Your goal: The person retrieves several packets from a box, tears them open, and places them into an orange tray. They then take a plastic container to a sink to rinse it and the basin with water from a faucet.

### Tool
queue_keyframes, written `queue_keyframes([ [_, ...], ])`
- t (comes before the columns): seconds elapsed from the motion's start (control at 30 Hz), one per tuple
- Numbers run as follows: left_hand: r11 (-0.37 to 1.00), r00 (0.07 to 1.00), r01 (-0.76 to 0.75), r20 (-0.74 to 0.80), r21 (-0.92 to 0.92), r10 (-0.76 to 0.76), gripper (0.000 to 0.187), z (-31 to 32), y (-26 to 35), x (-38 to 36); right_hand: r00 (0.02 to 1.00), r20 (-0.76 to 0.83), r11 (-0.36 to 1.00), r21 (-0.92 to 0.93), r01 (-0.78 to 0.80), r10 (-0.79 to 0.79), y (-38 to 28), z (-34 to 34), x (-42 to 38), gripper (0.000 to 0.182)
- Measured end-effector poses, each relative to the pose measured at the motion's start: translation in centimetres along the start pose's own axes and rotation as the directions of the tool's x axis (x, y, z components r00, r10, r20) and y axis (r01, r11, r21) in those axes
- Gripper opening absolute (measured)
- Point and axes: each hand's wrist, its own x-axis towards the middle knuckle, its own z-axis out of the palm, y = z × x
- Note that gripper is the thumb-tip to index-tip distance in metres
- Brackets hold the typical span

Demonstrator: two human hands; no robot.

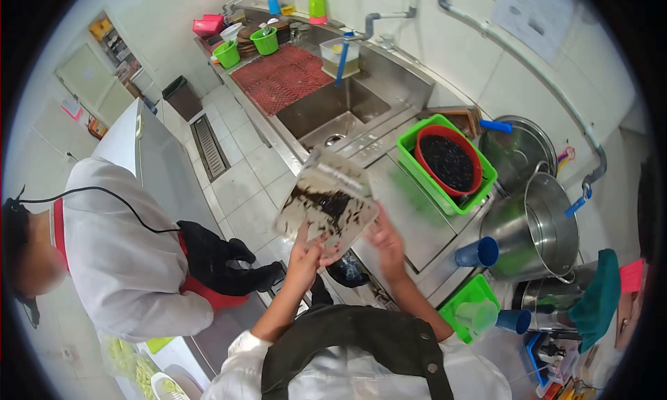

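A clear plastic container [326, 209] with dark, wet bits stuck inside is tilted up in front of me, near the counter's edge. My left hand [306, 257] grips its lower left side, fingers against the plastic. At its right side is my right hand [387, 240], blurred, with the fingers against or just beside the wall; whether they hold it is unclear. To the right, a red bowl [448, 161] full of dark pieces sits inside a green tub [412, 157] on the steel counter [410, 216].
Beyond the container lies a steel sink [333, 115] with a red mat [281, 79] beside it. Large steel pots [535, 223] and a blue cup [477, 252] stand at the right. A co-worker [128, 247] in white with black gloves is close on the left.
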Motion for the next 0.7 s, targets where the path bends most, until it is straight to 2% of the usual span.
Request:
queue_keyframes([
  [0.07, 0.989, 0.990, 0.031, 0.128, 0.143, -0.050, 0.071, -0.9, 3.1, 3.4, 0.944, -0.232, 0.972, 0.062, -0.227, 0.236, -3.1, 0.3, 4.2, 0.047],
  [0.1, 0.990, 0.987, 0.033, 0.152, 0.134, -0.053, 0.071, -1.2, 4.4, 4.8, 0.944, -0.245, 0.976, 0.044, -0.215, 0.219, -3.7, -0.7, 6.0, 0.047],
  [0.17, 0.955, 0.947, -0.018, 0.311, 0.296, -0.079, 0.070, -1.0, 7.1, 7.7, 0.900, -0.223, 0.925, 0.149, -0.348, 0.375, -5.2, -2.5, 9.0, 0.041],
  [0.2, 0.946, 0.925, -0.025, 0.365, 0.323, -0.100, 0.070, -0.8, 8.0, 8.9, 0.901, -0.254, 0.935, 0.133, -0.329, 0.353, -5.6, -2.3, 9.8, 0.041],
  [0.27, 0.962, 0.905, -0.013, 0.413, 0.272, -0.105, 0.069, 0.6, 9.1, 10.2, 0.878, -0.404, 0.936, -0.124, -0.329, 0.255, -6.5, -2.4, 10.8, 0.039],
  [0.3, 0.973, 0.902, -0.010, 0.422, 0.229, -0.090, 0.069, 1.1, 9.3, 10.7, 0.874, -0.419, 0.934, -0.140, -0.329, 0.245, -7.0, -2.4, 10.8, 0.039],
  [0.33, 0.979, 0.897, -0.028, 0.438, 0.204, -0.066, 0.068, 1.2, 8.9, 11.3, 0.885, -0.430, 0.952, -0.155, -0.266, 0.178, -7.4, -2.2, 10.5, 0.037],
  [0.37, 0.981, 0.895, -0.032, 0.442, 0.194, -0.058, 0.068, 1.1, 8.6, 11.8, 0.896, -0.431, 0.965, -0.168, -0.201, 0.111, -7.7, -2.1, 10.3, 0.035],
  [0.43, 0.985, 0.889, 0.059, 0.440, 0.164, -0.126, 0.068, 0.9, 8.1, 12.4, 0.893, -0.432, 0.938, -0.242, -0.249, 0.126, -7.3, -3.1, 10.0, 0.031],
  [0.47, 0.986, 0.902, 0.129, 0.400, 0.106, -0.161, 0.066, 1.2, 8.1, 12.3, 0.890, -0.421, 0.923, -0.244, -0.297, 0.175, -7.0, -3.4, 9.8, 0.030],
  [0.5, 0.991, 0.912, 0.110, 0.388, 0.076, -0.131, 0.066, 1.0, 7.7, 12.4, 0.886, -0.406, 0.905, -0.249, -0.344, 0.225, -6.9, -3.7, 9.7, 0.029],
  [0.53, 0.988, 0.914, 0.154, 0.379, 0.005, -0.145, 0.065, 0.4, 7.1, 12.7, 0.898, -0.374, 0.902, -0.265, -0.342, 0.231, -6.7, -4.1, 9.6, 0.029],
  [0.57, 0.979, 0.913, 0.199, 0.371, -0.051, -0.167, 0.063, -0.4, 6.9, 12.9, 0.882, -0.352, 0.869, -0.267, -0.416, 0.314, -6.1, -4.3, 9.2, 0.028],
  [0.6, 0.982, 0.930, 0.181, 0.331, -0.045, -0.156, 0.059, -0.8, 7.3, 12.6, 0.853, -0.344, 0.833, -0.260, -0.488, 0.392, -5.4, -4.6, 9.2, 0.027],
  [0.7, 0.993, 0.975, 0.116, 0.189, -0.001, -0.114, 0.051, -2.7, 7.3, 13.5, 0.831, -0.302, 0.777, -0.310, -0.548, 0.466, -3.7, -5.4, 7.6, 0.026],
])
